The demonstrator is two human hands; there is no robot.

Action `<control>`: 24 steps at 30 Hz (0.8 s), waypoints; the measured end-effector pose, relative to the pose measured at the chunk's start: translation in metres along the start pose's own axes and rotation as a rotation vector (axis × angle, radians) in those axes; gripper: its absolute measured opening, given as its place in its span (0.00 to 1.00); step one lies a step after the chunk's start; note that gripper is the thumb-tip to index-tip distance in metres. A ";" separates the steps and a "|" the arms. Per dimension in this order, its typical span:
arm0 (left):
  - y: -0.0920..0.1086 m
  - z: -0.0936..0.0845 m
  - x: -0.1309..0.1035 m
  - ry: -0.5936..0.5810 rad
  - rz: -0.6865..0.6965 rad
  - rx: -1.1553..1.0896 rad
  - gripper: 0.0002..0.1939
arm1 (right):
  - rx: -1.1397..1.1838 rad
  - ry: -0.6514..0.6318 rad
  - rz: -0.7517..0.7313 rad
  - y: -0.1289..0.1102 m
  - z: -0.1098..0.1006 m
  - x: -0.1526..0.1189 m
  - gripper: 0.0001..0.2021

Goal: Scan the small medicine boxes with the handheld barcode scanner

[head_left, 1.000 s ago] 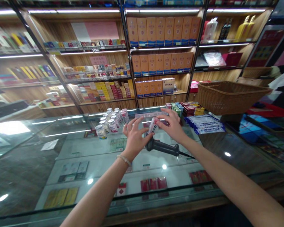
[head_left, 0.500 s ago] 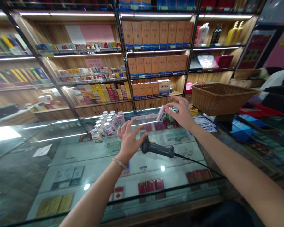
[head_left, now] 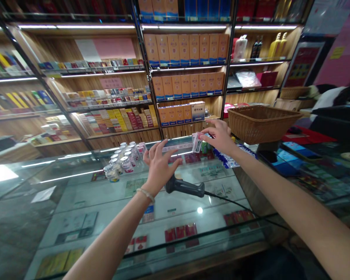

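Observation:
My right hand (head_left: 221, 136) pinches a small white and pink bottle-like pack (head_left: 196, 143) with dark lettering, held upright at the far part of the glass counter. Close beside the pack, partly behind the fingers, are small green containers (head_left: 204, 147). My left hand (head_left: 160, 167), with a pale bead bracelet at the wrist, hovers with its fingers spread and nothing in them. Just below its thumb lies a dark grey barcode scanner (head_left: 188, 188), its cable running off to the right. Left of that hand stands a group of small clear containers with white lids (head_left: 127, 161).
Blue and white packets (head_left: 229, 160) lie under my right forearm. A wicker basket (head_left: 259, 124) stands at the right. Flat packs show beneath the glass counter top (head_left: 163, 229). Shelves with orange boxes (head_left: 174, 49) rise behind.
The pack in my right hand has turned from tilted to more upright, and that hand has lowered slightly. My left hand's fingers remain spread. The view has shifted a little.

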State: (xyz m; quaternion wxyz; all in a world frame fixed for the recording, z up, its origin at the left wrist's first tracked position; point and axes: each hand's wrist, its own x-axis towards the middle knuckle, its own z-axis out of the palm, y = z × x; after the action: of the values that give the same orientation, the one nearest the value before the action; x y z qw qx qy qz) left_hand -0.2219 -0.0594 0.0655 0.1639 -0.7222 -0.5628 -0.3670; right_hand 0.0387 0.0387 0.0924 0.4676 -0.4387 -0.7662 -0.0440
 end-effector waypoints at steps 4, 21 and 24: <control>0.032 0.009 0.014 -0.005 -0.025 0.007 0.15 | 0.036 -0.029 -0.011 -0.002 -0.003 0.004 0.15; 0.084 0.048 0.037 0.003 -0.217 0.026 0.18 | 0.063 -0.040 0.025 -0.010 -0.007 0.003 0.14; 0.083 0.048 0.042 -0.003 -0.228 0.020 0.15 | 0.054 -0.022 0.024 -0.009 -0.006 0.004 0.15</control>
State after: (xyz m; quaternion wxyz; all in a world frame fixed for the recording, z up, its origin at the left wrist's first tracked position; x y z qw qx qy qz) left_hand -0.1233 -0.0251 0.0778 0.1273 -0.6524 -0.6453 -0.3765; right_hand 0.0356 0.0327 0.1017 0.4711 -0.4355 -0.7669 -0.0130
